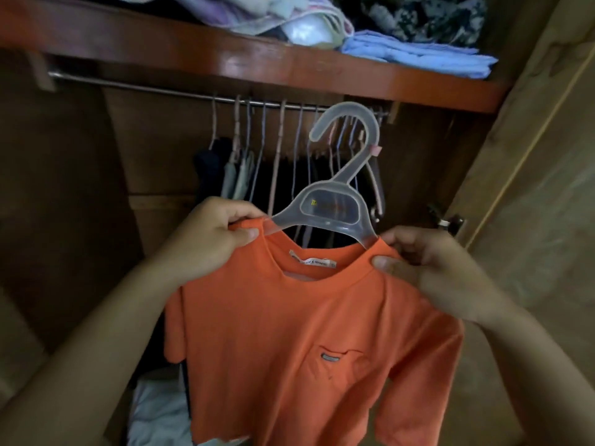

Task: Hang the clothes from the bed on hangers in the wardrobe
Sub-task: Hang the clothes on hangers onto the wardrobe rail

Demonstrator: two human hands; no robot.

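Both hands are up in front of the open wardrobe: the left hand pinches the left shoulder of the orange T-shirt between thumb and curled fingers, and the right hand pinches the right shoulder the same way, thumb on top of the fabric. The T-shirt hangs between them, front toward the camera, neck label showing, a small chest pocket on its right side. A clear plastic hanger sits inside the neckline, its arms tucked under both shoulders and its wide hook standing up, tilted a little, just below and in front of the metal rail but not on it. Behind, a row of thin hangers crowds the rail, some carrying dark and grey clothes. Above the rail, a wooden shelf holds folded clothes, a light blue stack among them. The wardrobe door stands open on the right.
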